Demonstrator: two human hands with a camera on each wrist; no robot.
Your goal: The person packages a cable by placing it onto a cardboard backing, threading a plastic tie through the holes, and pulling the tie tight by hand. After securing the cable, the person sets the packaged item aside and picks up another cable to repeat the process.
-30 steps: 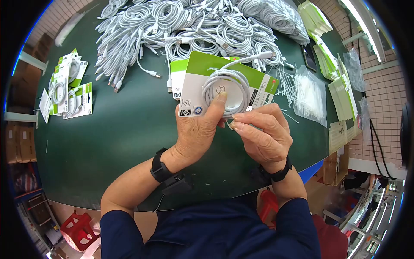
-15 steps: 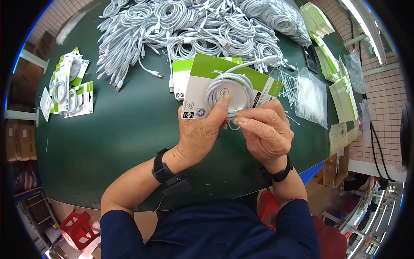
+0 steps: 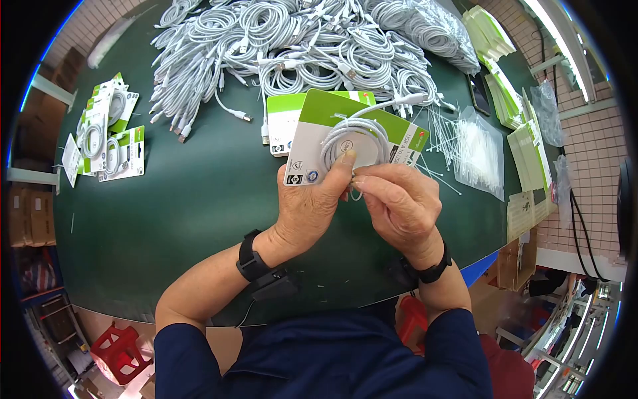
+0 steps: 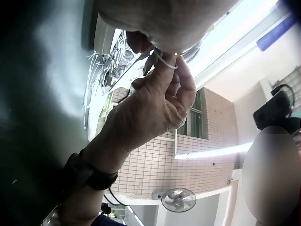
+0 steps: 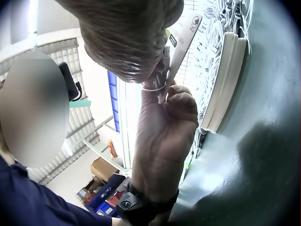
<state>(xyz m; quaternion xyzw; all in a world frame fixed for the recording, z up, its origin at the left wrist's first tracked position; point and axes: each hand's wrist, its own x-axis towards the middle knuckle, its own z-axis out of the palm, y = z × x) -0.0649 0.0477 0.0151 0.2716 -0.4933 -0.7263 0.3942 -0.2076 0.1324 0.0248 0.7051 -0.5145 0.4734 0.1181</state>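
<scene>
My left hand [image 3: 309, 199] holds a green and white cable card [image 3: 307, 143], its thumb pressing on the front. On the card lies a coiled grey-white USB cable [image 3: 381, 136], one connector end sticking out to the upper right. At the coil's lower edge my right hand [image 3: 405, 203] pinches a thin white cable tie between thumb and forefinger. The loop of this cable tie [image 4: 167, 61] shows between the two hands in the left wrist view. Behind the held card lies a stack of similar cards [image 3: 282, 125], partly covered.
A big heap of coiled cables [image 3: 286, 40] covers the back of the green table [image 3: 186, 219]. Loose cable ties [image 3: 438, 136] and a clear bag of ties [image 3: 478, 156] lie right. Carded cables [image 3: 106, 133] are piled left; more cards [image 3: 528, 149] line the right edge.
My right hand shifts a little out and then back left, close to the left thumb. The left hand moves slightly right and down with the card and coil.
</scene>
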